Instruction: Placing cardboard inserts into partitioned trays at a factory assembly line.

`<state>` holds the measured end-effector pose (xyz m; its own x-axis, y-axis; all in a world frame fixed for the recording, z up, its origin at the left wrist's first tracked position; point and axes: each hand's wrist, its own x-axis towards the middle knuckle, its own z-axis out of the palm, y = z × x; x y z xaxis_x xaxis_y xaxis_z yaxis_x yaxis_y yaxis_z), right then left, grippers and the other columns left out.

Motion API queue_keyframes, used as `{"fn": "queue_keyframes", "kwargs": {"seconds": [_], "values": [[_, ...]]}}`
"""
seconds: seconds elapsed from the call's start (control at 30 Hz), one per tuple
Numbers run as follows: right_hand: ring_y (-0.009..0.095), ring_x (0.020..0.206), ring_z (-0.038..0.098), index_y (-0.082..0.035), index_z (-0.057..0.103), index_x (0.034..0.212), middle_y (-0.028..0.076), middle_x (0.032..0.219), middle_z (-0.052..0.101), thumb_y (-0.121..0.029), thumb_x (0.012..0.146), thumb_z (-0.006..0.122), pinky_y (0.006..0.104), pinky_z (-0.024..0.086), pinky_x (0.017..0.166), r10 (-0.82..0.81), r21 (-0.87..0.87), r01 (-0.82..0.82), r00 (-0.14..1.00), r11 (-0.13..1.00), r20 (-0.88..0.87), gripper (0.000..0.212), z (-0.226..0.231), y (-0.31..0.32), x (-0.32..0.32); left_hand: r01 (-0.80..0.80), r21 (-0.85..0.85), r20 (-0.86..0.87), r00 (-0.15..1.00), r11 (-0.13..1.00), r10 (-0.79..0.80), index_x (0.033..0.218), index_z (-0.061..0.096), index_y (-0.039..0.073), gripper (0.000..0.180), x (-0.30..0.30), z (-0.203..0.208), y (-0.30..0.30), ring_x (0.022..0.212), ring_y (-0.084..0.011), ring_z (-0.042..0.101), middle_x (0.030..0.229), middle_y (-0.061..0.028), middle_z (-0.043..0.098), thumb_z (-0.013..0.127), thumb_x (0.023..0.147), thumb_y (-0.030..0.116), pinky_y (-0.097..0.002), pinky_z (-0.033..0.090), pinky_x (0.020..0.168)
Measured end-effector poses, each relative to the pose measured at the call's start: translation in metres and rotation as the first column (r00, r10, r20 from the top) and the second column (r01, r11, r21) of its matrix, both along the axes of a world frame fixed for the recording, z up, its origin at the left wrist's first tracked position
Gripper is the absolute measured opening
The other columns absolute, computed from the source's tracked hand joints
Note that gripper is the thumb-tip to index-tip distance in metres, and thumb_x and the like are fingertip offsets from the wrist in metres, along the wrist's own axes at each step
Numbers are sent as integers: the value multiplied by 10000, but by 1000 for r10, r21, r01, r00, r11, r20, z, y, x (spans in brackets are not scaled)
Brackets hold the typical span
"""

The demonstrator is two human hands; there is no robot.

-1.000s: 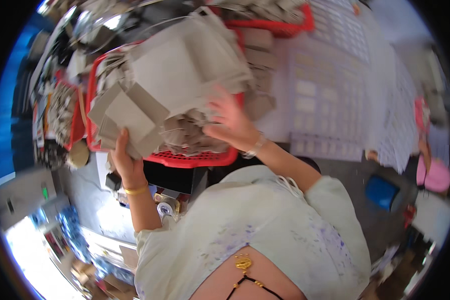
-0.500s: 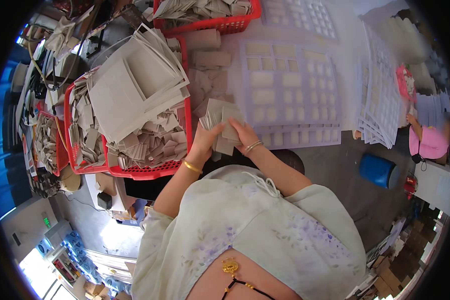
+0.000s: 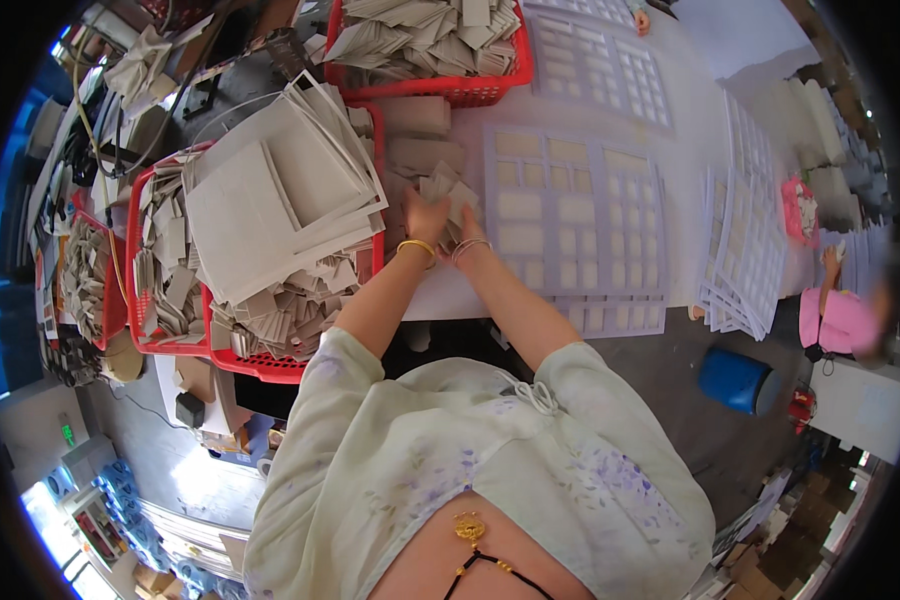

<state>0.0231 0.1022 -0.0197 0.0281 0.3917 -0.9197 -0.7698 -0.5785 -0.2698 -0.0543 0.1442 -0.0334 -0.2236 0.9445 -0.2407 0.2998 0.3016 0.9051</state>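
Note:
Both my hands are together over the white table (image 3: 690, 50), holding a small bundle of grey cardboard pieces (image 3: 445, 190). My left hand (image 3: 422, 218), with a gold bangle at the wrist, grips the bundle's left side. My right hand (image 3: 467, 228), with thin bracelets, grips it from the right and below. Just right of the bundle lies a pale punched sheet with rectangular cut-outs (image 3: 575, 215). To the left stands a red basket (image 3: 300, 355) heaped with grey cardboard sheets and small pieces.
A second red basket of cardboard pieces (image 3: 440, 90) stands at the far side of the table. More red baskets (image 3: 90, 290) are at the left. Stacks of punched sheets (image 3: 745, 240) lie at the right. Another person in pink (image 3: 838, 315) works at the right; a blue bin (image 3: 735, 380) is on the floor.
My hands left the red basket, came together with a bundle of cardboard pieces, and now hold it over the table beside the punched sheet. The view has shifted toward the table.

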Motion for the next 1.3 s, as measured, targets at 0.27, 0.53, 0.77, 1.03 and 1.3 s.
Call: {"fn": "queue_keyframes", "kwargs": {"seconds": [0.27,0.53,0.77,1.03,1.3], "values": [[249,868,590,-82,520,1104,120,1018,585,-448,892,522,358,531,681,-170,-51,165,977,985,-126,423,-65,0,8,210,4,-162,965,978,-206,1304,317,-75,705,2,-22,10,1100,-434,511,1170,-298,517,648,773,250,-434,410,948],[218,931,584,-91,526,1131,93,1010,604,-445,890,492,408,507,748,-225,108,212,965,971,131,430,-38,9,-3,184,285,-261,959,941,-108,1375,177,-77,871,10,20,-33,1278,-447,271,1359,-328,275,699,719,160,-438,264,1065],[208,990,528,-117,474,1229,72,1082,555,-500,835,542,368,473,740,87,98,-127,937,987,340,554,-57,-35,8,504,411,-15,837,759,-547,1262,395,-12,539,-59,130,-114,1139,-337,470,1238,-202,469,650,797,88,-391,384,947],[144,965,492,-218,515,1137,-33,1080,512,-350,832,570,344,418,697,27,43,-50,905,998,425,337,-6,-71,-9,500,564,-157,846,657,-509,905,640,65,141,-214,227,-157,797,-237,614,867,-64,643,658,766,46,-337,484,700],[148,1017,510,-190,413,1254,-19,1131,522,-248,828,605,374,352,823,-78,290,-41,919,956,386,471,36,-73,-22,-176,684,-47,958,708,283,978,559,18,162,-385,188,-69,798,-142,612,875,-70,611,565,826,-40,-266,492,686]]}}
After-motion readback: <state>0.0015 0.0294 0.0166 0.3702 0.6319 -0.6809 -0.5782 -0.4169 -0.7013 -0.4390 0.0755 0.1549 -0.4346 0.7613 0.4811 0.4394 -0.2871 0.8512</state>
